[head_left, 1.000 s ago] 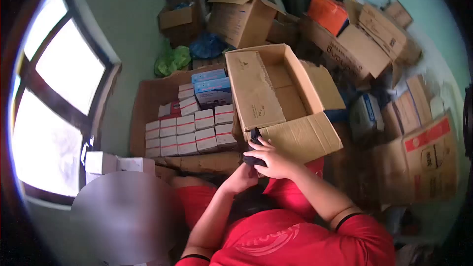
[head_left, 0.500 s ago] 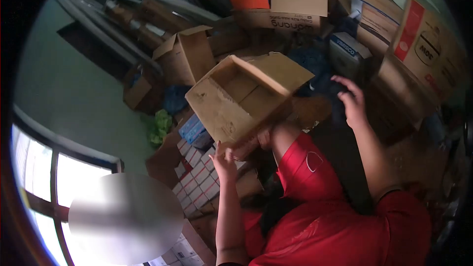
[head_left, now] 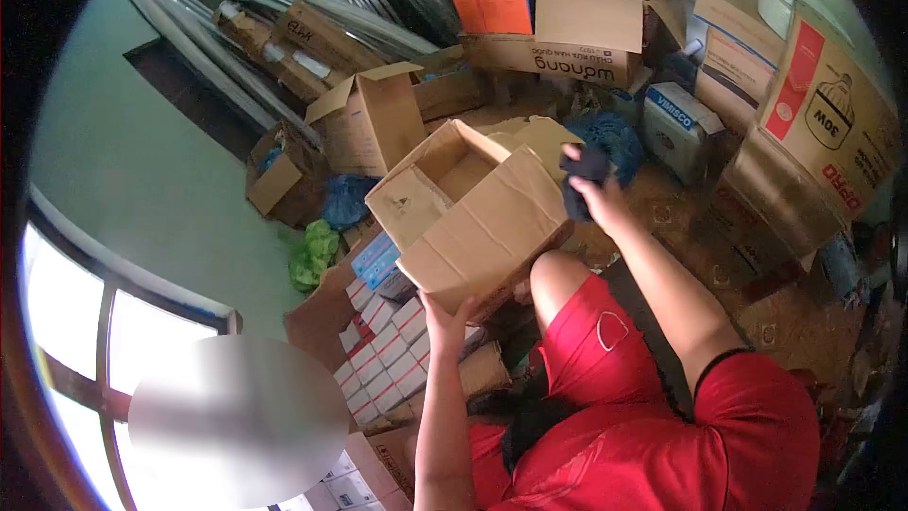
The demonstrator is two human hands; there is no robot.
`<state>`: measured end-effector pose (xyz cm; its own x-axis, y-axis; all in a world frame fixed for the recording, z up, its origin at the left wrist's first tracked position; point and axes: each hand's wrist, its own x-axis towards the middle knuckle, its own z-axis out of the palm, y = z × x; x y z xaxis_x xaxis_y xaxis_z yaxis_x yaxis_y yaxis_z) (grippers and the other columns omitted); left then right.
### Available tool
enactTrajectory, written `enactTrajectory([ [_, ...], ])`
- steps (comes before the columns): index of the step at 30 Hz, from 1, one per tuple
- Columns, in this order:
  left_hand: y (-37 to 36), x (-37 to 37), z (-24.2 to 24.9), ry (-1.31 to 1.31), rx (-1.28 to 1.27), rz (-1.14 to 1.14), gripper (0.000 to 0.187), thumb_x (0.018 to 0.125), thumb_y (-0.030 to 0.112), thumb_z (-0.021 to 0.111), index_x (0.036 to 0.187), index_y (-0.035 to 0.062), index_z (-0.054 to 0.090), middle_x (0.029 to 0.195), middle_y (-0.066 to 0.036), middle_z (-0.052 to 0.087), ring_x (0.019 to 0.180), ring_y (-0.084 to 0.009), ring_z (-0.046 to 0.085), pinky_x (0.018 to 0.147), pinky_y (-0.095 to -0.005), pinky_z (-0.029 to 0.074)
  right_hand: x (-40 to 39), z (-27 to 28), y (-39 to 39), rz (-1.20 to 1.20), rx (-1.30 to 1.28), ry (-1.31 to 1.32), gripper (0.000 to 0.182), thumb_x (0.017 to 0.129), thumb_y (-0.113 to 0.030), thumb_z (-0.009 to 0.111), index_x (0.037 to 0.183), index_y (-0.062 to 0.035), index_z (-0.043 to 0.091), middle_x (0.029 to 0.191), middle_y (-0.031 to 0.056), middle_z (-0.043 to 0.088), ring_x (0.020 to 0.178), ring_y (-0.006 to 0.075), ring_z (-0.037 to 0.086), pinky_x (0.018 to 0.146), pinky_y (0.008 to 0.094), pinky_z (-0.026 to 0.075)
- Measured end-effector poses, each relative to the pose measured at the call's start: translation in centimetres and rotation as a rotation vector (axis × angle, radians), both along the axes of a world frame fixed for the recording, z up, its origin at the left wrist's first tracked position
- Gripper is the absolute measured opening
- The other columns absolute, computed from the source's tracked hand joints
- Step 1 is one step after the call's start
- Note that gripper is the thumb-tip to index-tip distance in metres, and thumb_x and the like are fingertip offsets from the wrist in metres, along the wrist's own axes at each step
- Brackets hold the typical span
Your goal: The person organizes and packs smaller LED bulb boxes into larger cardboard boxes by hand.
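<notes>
Head cam: open cardboard ctn (head_left: 492,232) sits mid-view, in front of the person, 1 long flap raised at the near side, the inside partly visible past it. L hand (head_left: 445,324) is at the ctn's near lower corner, thumb & fingers part spread & touching the flap edge; can't tell if they pinch it, as some fingertips are hidden. R hand (head_left: 602,203) is up just beside the ctn's right end, fingers curled round a black object (head_left: 588,167), held firmly; exact type unclear. Bent knee (head_left: 560,282) in red shorts (head_left: 605,341) is close to the ctn's near right corner. Left of & below the ctn: rows of small white boxes (head_left: 395,345) w/ red stripes in a bigger box, plus blue boxes (head_left: 378,263) at the far end. Green bag (head_left: 314,255) & blue bag (head_left: 346,199) lie near the wall, upper left of those. Behind the ctn: another open box (head_left: 364,128); farther back, long pipes (head_left: 194,76) lean along the wall. Upper right: orange box (head_left: 490,8) beside an open flap, "VIMISCO" container (head_left: 676,132) & tall box marked 30W (head_left: 832,114). Window (head_left: 156,331) at left, bright.
</notes>
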<state>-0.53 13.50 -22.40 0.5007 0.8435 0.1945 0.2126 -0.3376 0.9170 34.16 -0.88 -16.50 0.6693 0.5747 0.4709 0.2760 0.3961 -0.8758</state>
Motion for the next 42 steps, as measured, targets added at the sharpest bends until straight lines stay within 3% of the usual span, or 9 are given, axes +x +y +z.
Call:
enactTrajectory([
  [6,-1.0,1.2,1.5,0.009,-0.068,-0.051,0.089,0.073,0.0,0.081,0.147,0.0021,0.032,0.137,-0.015,0.051,0.13,-0.0271,0.051,0.11,-0.0413,0.042,-8.3,-0.9,9.9,0.267,-0.723,-0.392,0.057,0.089,-0.036,0.072,0.136,-0.0058,0.058,0.133,0.022,0.063,0.121,0.0365,0.062,0.102,0.0438,0.049],
  [11,2.6,1.0,-4.4,-0.032,-0.035,-0.192,0.089,0.073,0.011,0.086,0.146,0.0019,0.036,0.132,-0.019,0.059,0.124,-0.0308,0.057,0.105,-0.0444,0.047,-15.8,-0.5,10.0,0.642,-0.342,-1.112,0.076,0.086,-0.05,0.071,0.15,-0.0136,0.049,0.163,0.0178,0.032,0.153,0.0334,0.026,0.122,0.0441,0.032],
  [13,3.1,1.3,-6.0,-0.464,-0.545,-0.209,0.09,0.072,0.011,0.088,0.146,0.0025,0.037,0.135,-0.018,0.058,0.126,-0.0285,0.056,0.106,-0.0433,0.047,-15.3,0.1,9.9,0.602,-0.503,-1.086,0.07,0.086,-0.048,0.069,0.149,-0.0233,0.05,0.168,0.0145,0.019,0.155,0.0384,0.017,0.122,0.0601,0.023],
  [16,0.2,0.8,0.8,0.013,-0.072,-0.092,0.094,0.068,0.005,0.09,0.144,0.0027,0.036,0.136,-0.015,0.057,0.122,-0.0232,0.058,0.101,-0.039,0.052,-14.0,0.8,9.7,0.269,-0.733,-1.069,0.07,0.083,-0.042,0.071,0.149,-0.0309,0.051,0.17,0.014,0.011,0.152,0.0531,0.006,0.117,0.0749,0.01],
  [20,-1.0,0.5,2.8,0.205,0.04,-0.039,0.09,0.069,0.01,0.09,0.143,0.0023,0.04,0.133,-0.016,0.06,0.12,-0.0266,0.06,0.102,-0.041,0.05,-7.4,-1.5,10.7,0.112,-0.957,-0.881,0.07,0.086,-0.033,0.065,0.151,-0.0141,0.045,0.165,0.0328,0.007,0.143,0.0596,0.028,0.118,0.0587,0.032],
  [23,-1.0,1.0,2.6,0.165,0.009,-0.052,0.09,0.069,0.013,0.091,0.143,0.0039,0.041,0.131,-0.019,0.061,0.122,-0.0308,0.06,0.102,-0.0434,0.05,-3.4,-2.2,10.2,-0.076,-0.989,-0.77,0.059,0.087,-0.024,0.058,0.143,-0.0071,0.054,0.142,0.0305,0.05,0.122,0.0444,0.057,0.103,0.0496,0.048],
  [32,0.5,0.5,0.4,0.206,-0.011,0.004,0.096,0.062,0.042,0.093,0.135,-0.001,0.047,0.117,-0.025,0.067,0.111,-0.0388,0.067,0.09,-0.0456,0.055,-13.6,-4.6,14.3,0.497,-0.658,-0.606,0.06,0.09,-0.012,0.051,0.15,-0.0051,0.047,0.14,0.0291,0.054,0.13,0.0446,0.052,0.112,0.0463,0.04],
  [36,1.0,1.2,-1.3,0.0,0.11,-0.114,0.049,0.073,0.024,0.082,0.113,0.0019,0.065,0.112,-0.02,0.069,0.108,-0.0403,0.064,0.09,-0.0451,0.052,-21.2,-2.0,14.6,0.546,-0.461,-0.795,0.062,0.085,-0.009,0.05,0.147,-0.0034,0.05,0.135,0.0291,0.055,0.123,0.0468,0.054,0.106,0.0485,0.045],
  [42,-0.3,0.7,1.3,0.183,-0.008,0.008,0.091,0.063,0.034,0.09,0.132,-0.0003,0.041,0.115,-0.031,0.064,0.111,-0.0479,0.063,0.094,-0.0502,0.05,-14.3,-4.6,15.7,0.335,-0.64,-0.887,0.057,0.086,-0.008,0.051,0.142,0.0013,0.053,0.13,0.0312,0.055,0.123,0.0481,0.052,0.108,0.0488,0.041],
])
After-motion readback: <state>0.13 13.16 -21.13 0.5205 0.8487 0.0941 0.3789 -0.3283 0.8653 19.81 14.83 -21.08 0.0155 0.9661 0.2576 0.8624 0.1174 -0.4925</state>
